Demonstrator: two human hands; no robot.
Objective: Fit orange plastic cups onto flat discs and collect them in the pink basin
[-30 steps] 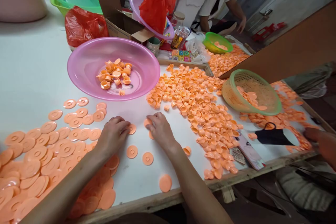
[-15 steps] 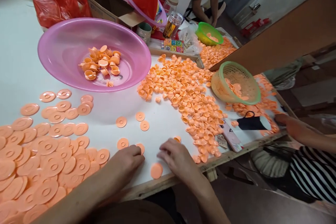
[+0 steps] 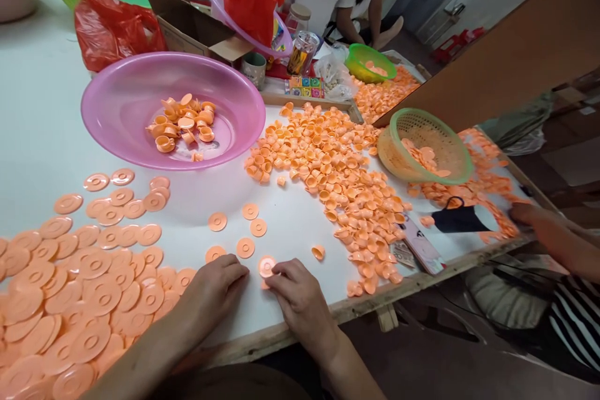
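My right hand [image 3: 297, 300] pinches the edge of a small peach plastic toy saucer [image 3: 267, 265] near the table's front edge. Part of another peach piece shows just below that saucer. To its left, my left hand [image 3: 216, 289] rests with fingers curled under; whatever they hold, if anything, is hidden. Beyond the hands lie several loose saucers, one of them a ringed saucer [image 3: 245, 248]. A single toy cup [image 3: 318, 253] lies tipped to the right. A heap of saucers [image 3: 100, 294] spreads at left, and a pile of toy cups [image 3: 337, 169] at right.
A pink basin [image 3: 107, 137] holding several cup pieces stands behind the saucers. On the right are a green basket [image 3: 398, 159], a phone [image 3: 422, 245] and a dark mask [image 3: 457, 219]. A co-worker's arm [image 3: 548, 228] reaches in at far right; another person sits at the back.
My right hand has moved left and now pinches a saucer. My left hand has shifted slightly, uncovering a saucer beyond it. The lone cup is now fully in sight.
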